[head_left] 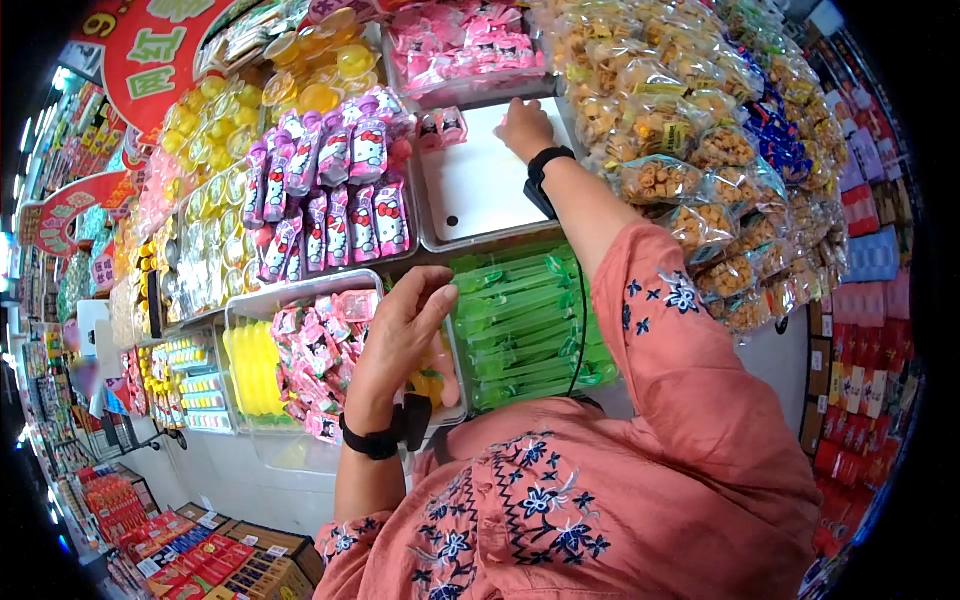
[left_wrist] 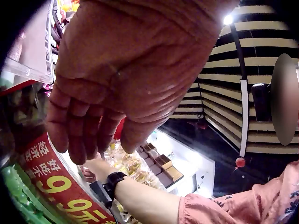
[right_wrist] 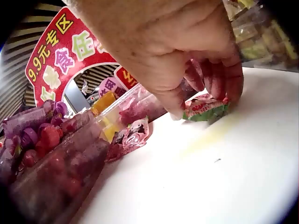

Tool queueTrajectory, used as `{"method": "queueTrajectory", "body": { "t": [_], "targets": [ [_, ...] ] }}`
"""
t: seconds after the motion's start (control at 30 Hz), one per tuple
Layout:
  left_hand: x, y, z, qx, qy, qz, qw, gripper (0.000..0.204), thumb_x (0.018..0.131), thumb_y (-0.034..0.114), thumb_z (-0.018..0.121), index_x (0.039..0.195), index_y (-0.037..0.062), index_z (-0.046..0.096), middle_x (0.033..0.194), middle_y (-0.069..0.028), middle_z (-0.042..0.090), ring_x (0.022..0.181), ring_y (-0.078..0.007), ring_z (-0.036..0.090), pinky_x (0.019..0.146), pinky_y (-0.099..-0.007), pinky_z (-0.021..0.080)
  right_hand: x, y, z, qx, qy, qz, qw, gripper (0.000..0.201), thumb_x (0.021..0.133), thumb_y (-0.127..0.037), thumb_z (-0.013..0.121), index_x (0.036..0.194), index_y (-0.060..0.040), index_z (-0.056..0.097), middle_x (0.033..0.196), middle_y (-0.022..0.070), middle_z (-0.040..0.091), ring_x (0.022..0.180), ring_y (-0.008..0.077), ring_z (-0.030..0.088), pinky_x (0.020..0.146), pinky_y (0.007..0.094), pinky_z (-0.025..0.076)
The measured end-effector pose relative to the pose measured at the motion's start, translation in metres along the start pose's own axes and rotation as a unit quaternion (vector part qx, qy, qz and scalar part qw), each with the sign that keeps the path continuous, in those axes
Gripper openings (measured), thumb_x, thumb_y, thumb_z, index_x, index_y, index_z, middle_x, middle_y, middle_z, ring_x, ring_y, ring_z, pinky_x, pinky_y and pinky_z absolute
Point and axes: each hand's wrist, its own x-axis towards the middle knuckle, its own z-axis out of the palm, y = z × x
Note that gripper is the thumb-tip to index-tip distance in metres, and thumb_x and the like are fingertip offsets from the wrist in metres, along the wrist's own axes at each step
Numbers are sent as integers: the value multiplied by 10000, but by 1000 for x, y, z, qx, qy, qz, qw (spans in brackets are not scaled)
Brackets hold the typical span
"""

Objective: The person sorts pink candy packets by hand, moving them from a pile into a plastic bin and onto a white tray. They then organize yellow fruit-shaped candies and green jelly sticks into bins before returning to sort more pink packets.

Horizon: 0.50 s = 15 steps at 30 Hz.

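My right hand (head_left: 527, 130) reaches over a white-bottomed bin (head_left: 470, 195). In the right wrist view the fingers and thumb of that hand (right_wrist: 187, 60) pinch a small red and green wrapped candy (right_wrist: 205, 108) against the white surface. Beside it lie pink wrapped candies (right_wrist: 131, 138), also seen at the bin's corner in the head view (head_left: 441, 128). My left hand (head_left: 405, 325) hovers above a clear bin of small pink packets (head_left: 325, 350), its fingers relaxed and holding nothing; the left wrist view shows its palm (left_wrist: 126, 65).
Purple Hello Kitty packets (head_left: 340, 150) fill the bin to the left. Green packets (head_left: 530, 330) lie in a bin near the body. Bagged snacks (head_left: 660, 180) are piled at the right, and pink packets (head_left: 465, 45) fill the bin beyond. A red sign (head_left: 150, 60) stands upper left.
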Motion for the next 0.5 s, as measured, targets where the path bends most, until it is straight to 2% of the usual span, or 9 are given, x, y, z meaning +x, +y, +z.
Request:
{"method": "queueTrajectory", "body": {
  "t": [0.13, 0.23, 0.33, 0.43, 0.5],
  "targets": [
    [1, -6, -1, -5, 2, 0, 1000, 322, 1010, 210, 629, 1215, -37, 604, 1018, -98, 670, 944, -158, 624, 855, -295, 506, -1, -1, -6, 6, -43, 20, 999, 652, 770, -390, 836, 1275, -57, 592, 1321, 229, 543, 1194, 379, 601, 964, 453, 546],
    [0, -10, 0, -19, 6, 2, 1000, 323, 1010, 208, 629, 1219, -37, 602, 1019, -95, 667, 948, -156, 622, 857, -295, 505, -8, 1, -13, 2, -57, -9, 998, 695, 764, -406, 838, 1289, -40, 568, 1331, 241, 528, 1191, 401, 603, 974, 446, 541],
    [0, -11, 0, -18, 2, -5, 1000, 321, 1011, 206, 627, 1219, -38, 600, 1021, -92, 664, 955, -155, 619, 864, -293, 502, -6, 5, -1, 37, -23, 5, 999, 693, 793, -390, 817, 1310, -22, 538, 1250, 239, 608, 1156, 408, 630, 979, 457, 532],
    [-1, -8, 1, -15, 2, -6, 1000, 320, 1012, 206, 627, 1215, -39, 600, 1017, -89, 663, 953, -153, 617, 864, -288, 500, -2, 18, 11, 72, -8, -55, 996, 605, 836, -362, 708, 1223, 68, 534, 1096, 262, 665, 1050, 429, 647, 929, 501, 521],
    [0, -9, 2, -16, 0, -2, 1000, 319, 1011, 207, 628, 1214, -38, 600, 1013, -87, 662, 947, -150, 616, 859, -286, 500, 2, 20, 16, 52, -6, -52, 997, 512, 855, -331, 680, 1197, 28, 556, 1039, 245, 684, 1039, 419, 650, 920, 502, 513]
  ]
}}
